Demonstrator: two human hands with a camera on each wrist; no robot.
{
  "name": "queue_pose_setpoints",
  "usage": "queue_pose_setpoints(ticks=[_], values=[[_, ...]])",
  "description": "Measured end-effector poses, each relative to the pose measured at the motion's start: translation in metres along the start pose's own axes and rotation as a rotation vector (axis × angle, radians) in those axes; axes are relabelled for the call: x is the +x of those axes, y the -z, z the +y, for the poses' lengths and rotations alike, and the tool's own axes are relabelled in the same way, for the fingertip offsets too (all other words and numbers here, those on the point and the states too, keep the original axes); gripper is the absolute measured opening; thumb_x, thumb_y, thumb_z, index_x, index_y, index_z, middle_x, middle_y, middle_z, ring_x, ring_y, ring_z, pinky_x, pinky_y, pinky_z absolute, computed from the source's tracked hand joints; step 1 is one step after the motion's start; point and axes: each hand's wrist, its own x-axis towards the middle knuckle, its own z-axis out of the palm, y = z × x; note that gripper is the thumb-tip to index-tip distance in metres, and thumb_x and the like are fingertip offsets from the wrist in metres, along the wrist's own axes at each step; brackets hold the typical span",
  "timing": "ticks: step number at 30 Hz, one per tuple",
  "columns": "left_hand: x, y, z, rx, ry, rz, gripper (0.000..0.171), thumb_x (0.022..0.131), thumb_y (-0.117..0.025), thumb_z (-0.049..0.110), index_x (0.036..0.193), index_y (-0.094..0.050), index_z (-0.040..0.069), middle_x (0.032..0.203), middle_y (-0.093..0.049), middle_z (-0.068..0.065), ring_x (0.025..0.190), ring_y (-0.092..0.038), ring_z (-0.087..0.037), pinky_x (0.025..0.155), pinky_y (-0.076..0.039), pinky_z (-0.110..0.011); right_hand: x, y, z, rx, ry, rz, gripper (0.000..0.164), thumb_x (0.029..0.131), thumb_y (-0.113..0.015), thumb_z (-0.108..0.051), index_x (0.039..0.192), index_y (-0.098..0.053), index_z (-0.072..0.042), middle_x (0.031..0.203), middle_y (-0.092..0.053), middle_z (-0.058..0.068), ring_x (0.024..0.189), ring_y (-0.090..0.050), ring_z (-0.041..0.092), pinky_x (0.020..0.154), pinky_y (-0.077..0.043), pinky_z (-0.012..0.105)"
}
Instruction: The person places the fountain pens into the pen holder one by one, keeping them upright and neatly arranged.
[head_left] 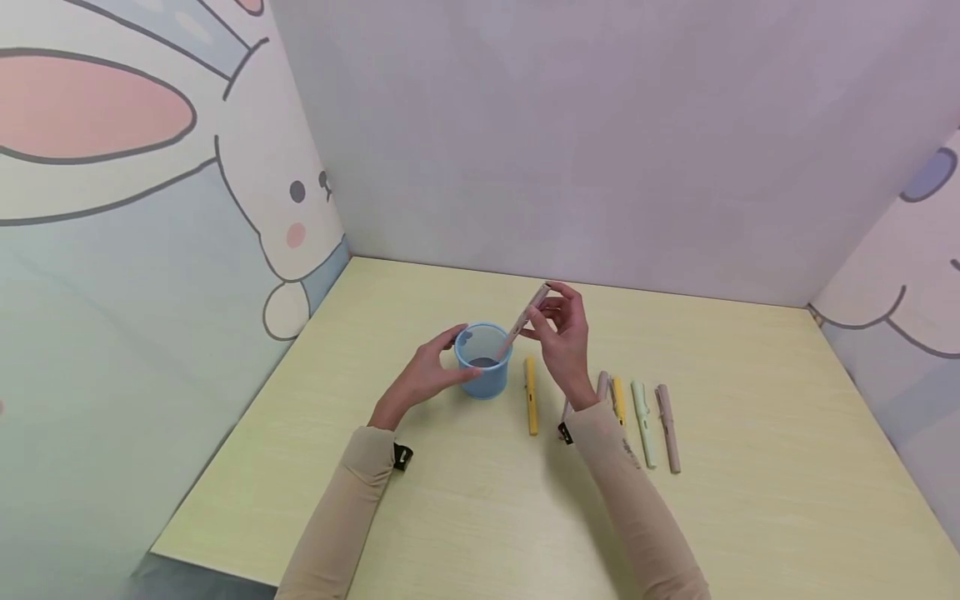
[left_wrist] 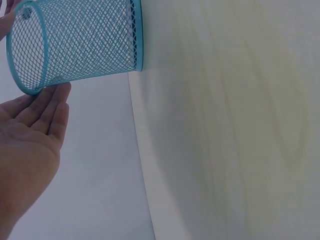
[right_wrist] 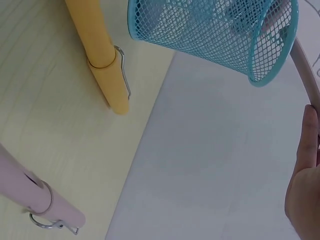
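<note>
A light blue mesh pen cup [head_left: 487,385] stands upright on the table. My left hand [head_left: 426,372] holds it near the rim, thumb on the near side and fingers around the far side. In the left wrist view, fingertips meet the mesh cup [left_wrist: 90,45] just at its rim. My right hand [head_left: 564,346] pinches a pale pink pen [head_left: 529,310] by its upper part, right of the cup. That pen slants down with its lower end inside the rim; the right wrist view shows the pen [right_wrist: 306,70] crossing the cup's mouth. A yellow pen [head_left: 531,400] lies just right of the cup.
Under and beside the right forearm lie a mauve pen [head_left: 603,383], another yellow pen [head_left: 618,402], a pale green pen [head_left: 643,427] and a dusky pink pen [head_left: 669,430]. The pale wooden table [head_left: 780,433] meets a plain wall [head_left: 570,150] behind and cartoon-printed walls at both sides.
</note>
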Motion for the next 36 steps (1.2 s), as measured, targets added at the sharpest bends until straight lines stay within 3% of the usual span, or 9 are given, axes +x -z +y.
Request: queue_pose_setpoints(ticks=[7,17,24,36], values=[[0.0,-0.001,0.0,0.002,0.005,-0.003,0.084,0.089,-0.083,0.033,0.157,-0.042,0.008,0.149,-0.054,-0.011,0.136,-0.048,-0.034,0.11,-0.039,-0.059,-0.005,-0.007,-0.01,-0.023,-0.024,-0.013,0.047,0.097,-0.058,0.018,0.14,-0.039,0.015,0.106,-0.055,0.017,0.09,-0.059,0.017,0.072,-0.061,0.041],[0.001,-0.001,0.0,0.005,0.005,-0.009,0.084,0.089,-0.083,0.036,0.157,-0.042,0.01,0.15,-0.054,-0.01,0.137,-0.047,-0.034,0.11,-0.039,-0.059,-0.01,-0.011,-0.015,-0.103,-0.02,-0.075,0.048,0.098,-0.061,0.013,0.141,-0.039,0.015,0.111,-0.055,0.03,0.094,-0.06,0.021,0.073,-0.061,0.035],[0.0,-0.001,0.0,0.007,0.013,-0.008,0.084,0.089,-0.083,0.038,0.158,-0.042,0.01,0.15,-0.054,-0.011,0.137,-0.047,-0.035,0.11,-0.038,-0.059,-0.012,-0.011,-0.013,-0.135,-0.071,-0.102,0.048,0.098,-0.061,0.012,0.143,-0.042,0.012,0.112,-0.056,0.031,0.097,-0.059,0.024,0.073,-0.061,0.034],[0.001,-0.004,0.0,0.008,0.024,-0.012,0.084,0.089,-0.082,0.039,0.158,-0.042,0.011,0.152,-0.052,-0.01,0.139,-0.045,-0.034,0.112,-0.036,-0.062,-0.013,-0.011,-0.017,-0.219,-0.069,-0.108,0.043,0.098,-0.063,0.01,0.14,-0.05,0.012,0.11,-0.059,0.031,0.096,-0.059,0.021,0.073,-0.061,0.04]])
